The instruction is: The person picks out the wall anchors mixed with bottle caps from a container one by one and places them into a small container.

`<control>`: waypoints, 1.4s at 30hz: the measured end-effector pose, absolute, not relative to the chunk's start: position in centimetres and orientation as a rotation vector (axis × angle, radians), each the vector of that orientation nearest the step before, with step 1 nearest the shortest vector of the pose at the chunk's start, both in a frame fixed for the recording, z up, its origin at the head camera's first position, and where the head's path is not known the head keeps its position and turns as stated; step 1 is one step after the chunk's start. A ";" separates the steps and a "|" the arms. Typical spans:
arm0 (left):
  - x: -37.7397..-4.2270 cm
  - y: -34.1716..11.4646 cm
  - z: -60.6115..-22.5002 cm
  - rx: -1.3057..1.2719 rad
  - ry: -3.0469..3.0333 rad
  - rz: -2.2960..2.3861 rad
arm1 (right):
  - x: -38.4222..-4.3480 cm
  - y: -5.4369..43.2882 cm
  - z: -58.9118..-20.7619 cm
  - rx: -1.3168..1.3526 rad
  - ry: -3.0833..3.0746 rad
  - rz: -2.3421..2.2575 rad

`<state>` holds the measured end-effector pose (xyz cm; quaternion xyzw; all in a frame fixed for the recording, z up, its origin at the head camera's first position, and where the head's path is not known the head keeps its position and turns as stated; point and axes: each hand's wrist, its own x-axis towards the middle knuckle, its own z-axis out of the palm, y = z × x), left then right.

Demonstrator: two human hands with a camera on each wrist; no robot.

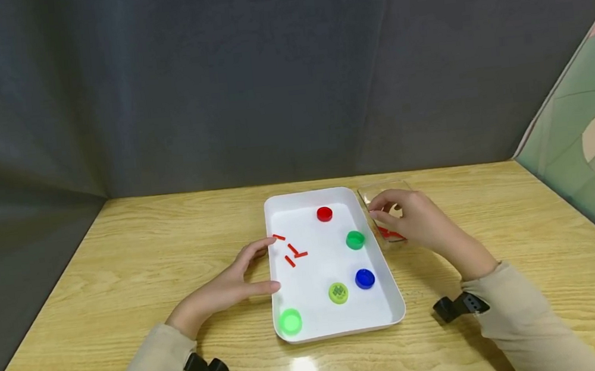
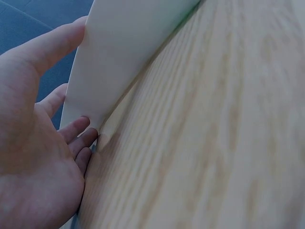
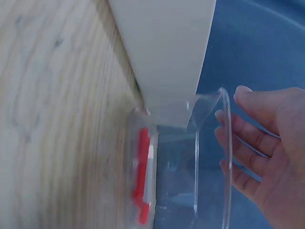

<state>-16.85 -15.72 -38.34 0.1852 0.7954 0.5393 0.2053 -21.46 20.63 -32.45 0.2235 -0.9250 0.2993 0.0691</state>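
Observation:
My left hand (image 1: 232,284) is at the left side of a white tray (image 1: 317,334), thumb and forefinger spread along its rim. In the left wrist view its fingers touch the tray's outer wall (image 2: 119,43). Several short red sticks (image 1: 293,249) lie in the tray near that hand. My right hand (image 1: 410,213) is over a clear plastic box (image 1: 384,188), fingers bent loosely near its rim. Nothing shows between those fingers in the right wrist view. More red pieces (image 3: 142,167) lie at the bottom of the box.
Round caps lie in the tray: red (image 1: 324,214), green (image 1: 355,240), blue (image 1: 364,279), yellow-green (image 1: 338,293) and light green (image 1: 290,322). The clear box stands against the tray's right side. A dark curtain (image 1: 266,81) hangs behind the wooden table (image 1: 173,233).

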 end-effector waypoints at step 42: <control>-16.9 -15.8 -38.6 0.512 2.183 1.548 | -22.4 13.8 -34.3 1.317 -2.872 0.863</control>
